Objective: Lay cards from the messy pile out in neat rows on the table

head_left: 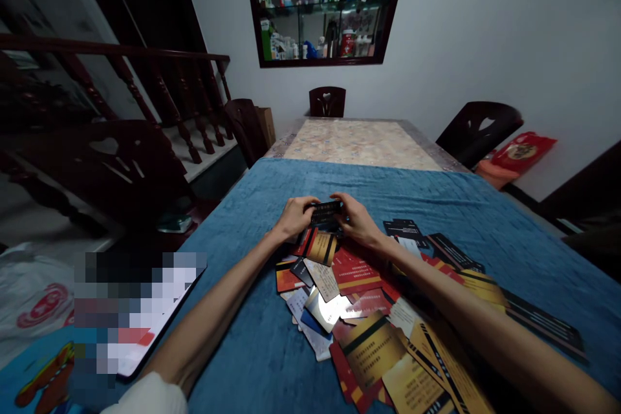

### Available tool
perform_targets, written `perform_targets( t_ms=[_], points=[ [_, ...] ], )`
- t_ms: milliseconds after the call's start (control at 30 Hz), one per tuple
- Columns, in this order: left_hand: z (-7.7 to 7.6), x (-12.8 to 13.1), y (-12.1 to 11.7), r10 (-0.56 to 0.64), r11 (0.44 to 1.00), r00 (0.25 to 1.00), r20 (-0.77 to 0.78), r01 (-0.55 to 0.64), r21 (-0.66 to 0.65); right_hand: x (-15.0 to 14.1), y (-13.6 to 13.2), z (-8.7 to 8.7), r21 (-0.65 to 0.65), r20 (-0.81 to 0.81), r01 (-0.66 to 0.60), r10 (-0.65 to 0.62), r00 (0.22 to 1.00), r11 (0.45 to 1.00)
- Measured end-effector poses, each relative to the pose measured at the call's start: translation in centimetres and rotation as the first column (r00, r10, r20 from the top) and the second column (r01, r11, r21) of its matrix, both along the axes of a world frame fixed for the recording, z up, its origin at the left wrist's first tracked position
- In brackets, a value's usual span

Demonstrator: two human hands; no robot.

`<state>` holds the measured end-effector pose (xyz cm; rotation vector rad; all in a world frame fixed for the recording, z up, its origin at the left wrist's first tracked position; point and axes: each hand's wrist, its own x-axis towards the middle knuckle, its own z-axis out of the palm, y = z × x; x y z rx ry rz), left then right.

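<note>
Both of my hands meet over the far end of a heap of cards, at the middle of the view. My left hand grips the left end of a black card with pale print. The right end of the same card sits in the fingers of my right hand. Whether it is one card or a small stack, I cannot tell. Just below lies the pile of gold, red, white and dark plastic cards, many overlapping. Several black cards are laid out to the right, partly behind my right forearm.
A blue cloth covers the near part of the table, with a patterned tabletop beyond. A tablet or phone-like screen, partly blurred out, stands at the left edge. Dark wooden chairs surround the table.
</note>
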<state>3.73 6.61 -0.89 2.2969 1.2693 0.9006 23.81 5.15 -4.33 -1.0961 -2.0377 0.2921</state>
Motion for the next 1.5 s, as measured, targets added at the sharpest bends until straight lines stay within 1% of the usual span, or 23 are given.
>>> perform_targets(
  t_ms=[233, 400, 500, 567, 733, 1033, 1133, 1300, 1400, 1500],
  points=[
    [0.7, 0.8, 1.8, -0.011, 1.0, 1.0, 0.004, 0.011, 0.02, -0.1, 0.5, -0.1, 0.074, 0.02, 0.023, -0.024, 1.0, 0.997],
    [0.8, 1.5, 3.4, -0.005, 1.0, 0.999, -0.048, 0.006, 0.013, 0.3, 1.3, -0.2, 0.04, 0.095, 0.048, -0.051, 0.994, 0.998],
    [0.7, 1.7, 4.4, 0.006, 1.0, 0.997, -0.083, -0.004, 0.019, 0.8, 2.1, -0.2, 0.02, 0.135, 0.071, -0.073, 0.988, 0.997],
    [0.6, 1.7, 5.1, -0.008, 1.0, 0.994, -0.11, 0.01, 0.015, 1.3, 2.9, -0.3, 0.013, 0.146, 0.095, -0.096, 0.985, 0.995],
    [0.5, 1.5, 7.4, -0.116, 0.993, 0.978, -0.175, 0.12, 0.008, 2.2, 5.5, -0.2, -0.011, 0.179, 0.132, -0.128, 0.976, 0.991],
    [0.5, 1.8, 13.2, -0.21, 0.968, 0.927, -0.31, 0.241, 0.067, 2.5, 11.1, 0.4, 0.029, 0.263, 0.245, -0.244, 0.934, 0.969],
    [0.4, 2.1, 15.3, -0.205, 0.966, 0.917, -0.341, 0.246, 0.081, 2.6, 13.0, 0.4, 0.031, 0.283, 0.254, -0.253, 0.925, 0.967],
    [-0.2, 2.9, 18.8, -0.181, 0.972, 0.919, -0.351, 0.221, 0.079, 3.1, 16.1, 0.1, -0.007, 0.295, 0.305, -0.29, 0.911, 0.952],
    [-0.7, 3.6, 20.2, -0.17, 0.976, 0.917, -0.361, 0.206, 0.064, 3.4, 17.7, -0.5, -0.032, 0.282, 0.339, -0.317, 0.906, 0.94],
    [-1.3, 4.5, 21.2, -0.133, 0.986, 0.92, -0.369, 0.16, 0.045, 3.6, 18.9, -1.2, -0.062, 0.279, 0.371, -0.34, 0.898, 0.927]
  ],
)
